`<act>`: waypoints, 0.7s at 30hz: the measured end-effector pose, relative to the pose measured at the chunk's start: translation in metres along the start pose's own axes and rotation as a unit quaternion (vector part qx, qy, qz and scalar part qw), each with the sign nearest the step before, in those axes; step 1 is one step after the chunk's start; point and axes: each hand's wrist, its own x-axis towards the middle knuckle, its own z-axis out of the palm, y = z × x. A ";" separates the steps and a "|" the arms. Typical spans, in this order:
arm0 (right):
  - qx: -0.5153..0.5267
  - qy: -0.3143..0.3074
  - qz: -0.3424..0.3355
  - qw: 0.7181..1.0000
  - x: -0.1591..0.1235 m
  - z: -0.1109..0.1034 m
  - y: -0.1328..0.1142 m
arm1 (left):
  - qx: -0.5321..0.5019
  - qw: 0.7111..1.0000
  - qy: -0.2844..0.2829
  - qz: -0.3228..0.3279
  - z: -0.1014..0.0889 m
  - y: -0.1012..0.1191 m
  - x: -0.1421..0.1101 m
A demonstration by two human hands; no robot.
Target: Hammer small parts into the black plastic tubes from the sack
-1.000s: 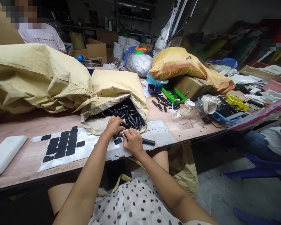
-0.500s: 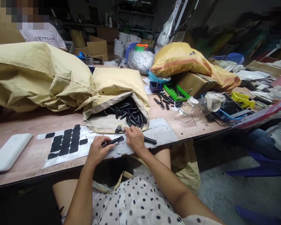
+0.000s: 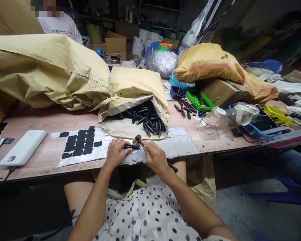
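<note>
My left hand (image 3: 117, 153) pinches a short black rod-like part (image 3: 129, 146) flat against the table edge. My right hand (image 3: 156, 156) grips a small hammer (image 3: 137, 138); its dark head stands just above that black part and its black handle sticks out behind my wrist. Right behind my hands lies an open tan sack (image 3: 132, 100) with several identical black parts (image 3: 146, 118) spilling from its mouth. A white backing sheet (image 3: 72, 154) carrying several black adhesive pads (image 3: 80, 144) lies left of my left hand.
A white power bank (image 3: 23, 148) sits at the far left. A big tan sack (image 3: 45, 70) fills the back left, a person in a white shirt (image 3: 60, 26) behind it. Right: green tray (image 3: 197, 100), cardboard box (image 3: 222, 91), clear jar (image 3: 213, 117), yellow sack (image 3: 208, 63).
My left hand drew back from the sack mouth with a black part and set it at the table edge. My right hand lifted the hammer and brought it over that part.
</note>
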 end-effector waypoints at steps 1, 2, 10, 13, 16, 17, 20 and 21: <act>-0.011 -0.009 -0.002 1.000 -0.001 -0.002 -0.001 | -0.001 1.000 0.000 -0.001 0.001 0.000 0.000; -0.023 -0.013 -0.006 1.000 -0.002 -0.004 -0.002 | -0.002 1.000 0.001 -0.003 0.001 0.000 0.000; -0.083 -0.043 -0.035 0.995 -0.008 -0.008 -0.003 | 0.007 1.000 0.005 -0.017 0.000 0.003 0.001; -0.088 -0.053 -0.027 0.994 -0.006 -0.009 -0.003 | 0.010 1.000 0.002 -0.019 0.000 0.004 0.001; -0.077 -0.040 -0.022 0.996 -0.002 -0.012 -0.009 | 0.012 1.000 -0.001 -0.016 -0.001 0.004 0.001; -0.071 -0.036 -0.026 0.996 0.000 -0.012 -0.011 | 0.012 1.000 -0.003 -0.016 -0.001 0.004 0.002; -0.066 -0.047 -0.041 0.996 0.003 -0.011 -0.019 | 0.015 1.000 -0.007 -0.020 -0.003 0.005 0.002; -0.069 -0.060 -0.045 0.995 0.004 -0.010 -0.020 | 0.016 1.000 -0.009 -0.021 -0.003 0.005 0.003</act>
